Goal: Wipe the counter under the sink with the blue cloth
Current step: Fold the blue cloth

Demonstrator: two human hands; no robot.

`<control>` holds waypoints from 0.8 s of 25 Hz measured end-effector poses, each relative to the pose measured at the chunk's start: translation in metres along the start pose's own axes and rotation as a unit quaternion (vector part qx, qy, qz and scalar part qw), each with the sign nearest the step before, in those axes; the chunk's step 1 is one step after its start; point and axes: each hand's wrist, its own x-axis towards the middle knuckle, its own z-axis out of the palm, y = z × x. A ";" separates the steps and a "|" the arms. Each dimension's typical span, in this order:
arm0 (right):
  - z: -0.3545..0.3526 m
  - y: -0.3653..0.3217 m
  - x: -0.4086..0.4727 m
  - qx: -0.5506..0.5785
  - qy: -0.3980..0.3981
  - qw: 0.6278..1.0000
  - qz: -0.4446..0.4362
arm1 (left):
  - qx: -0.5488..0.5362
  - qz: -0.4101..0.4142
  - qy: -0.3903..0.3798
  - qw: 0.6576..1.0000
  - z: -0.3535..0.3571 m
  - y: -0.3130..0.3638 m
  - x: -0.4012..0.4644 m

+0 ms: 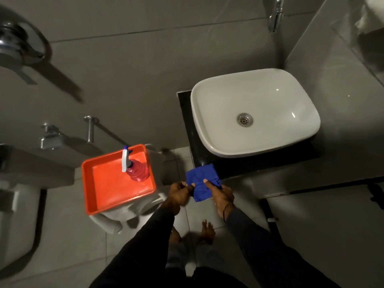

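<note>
A folded blue cloth (200,179) is held in the air just in front of the black counter's near left corner. My left hand (179,193) pinches its left edge and my right hand (221,193) grips its right side, thumb on top. The black counter (188,125) carries a white rectangular sink (207,113) with a metal drain (245,119). Only a dark strip of counter shows along the sink's left and front sides. The cloth's upper edge overlaps the counter's front corner in view; I cannot tell whether it touches.
An orange tray (104,183) holding a pink spray bottle (138,170) rests on a white stool to my left. A toilet (14,221) stands at the far left. Chrome wall fittings (51,138) and a tap (275,17) are on the grey tiled wall. My bare feet (205,231) are on the floor tiles.
</note>
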 end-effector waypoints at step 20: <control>0.347 0.027 -0.074 -0.204 -0.087 0.975 -0.032 | 0.214 -0.082 0.165 0.959 -0.358 -0.060 0.074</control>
